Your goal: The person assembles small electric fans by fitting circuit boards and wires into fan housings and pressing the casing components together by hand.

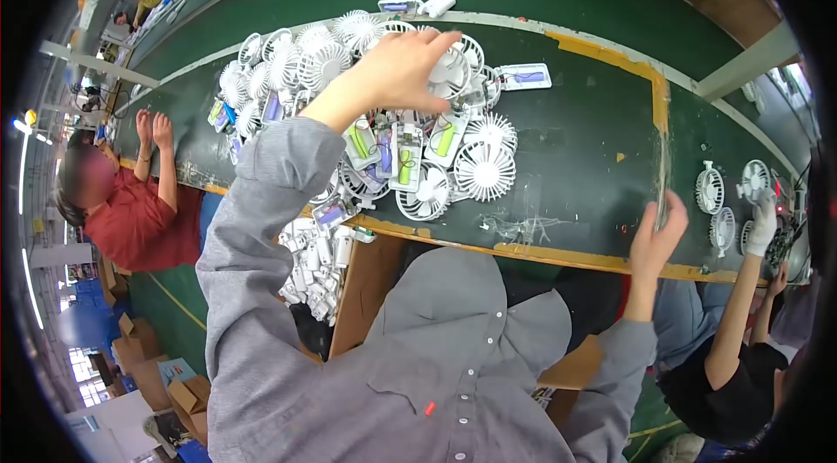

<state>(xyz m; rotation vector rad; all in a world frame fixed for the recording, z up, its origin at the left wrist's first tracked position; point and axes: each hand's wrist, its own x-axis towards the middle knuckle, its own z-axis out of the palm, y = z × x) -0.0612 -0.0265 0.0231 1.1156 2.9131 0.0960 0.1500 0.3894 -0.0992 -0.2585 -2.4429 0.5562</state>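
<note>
Left hand [405, 71] curves over white fan [449, 71] in pile [324, 66], near table's [575, 158] far edge; can't tell if gripped. Right hand [660, 232] at front-right corner, hold unclear. Risk: tugging overlapped pieces could shove front fans [425, 193] off front edge. Moving room: pile to yellow tape [660, 105], right edge.

Bright light — a tube lamp [31, 289] glares far left — with fisheye bending, black corners, seemingly soft edges.

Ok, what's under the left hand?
Around the left hand, a partly hidden white fan and open cases with green batteries show. What lies directly beneath the hand is covered, so I can't tell.
</note>
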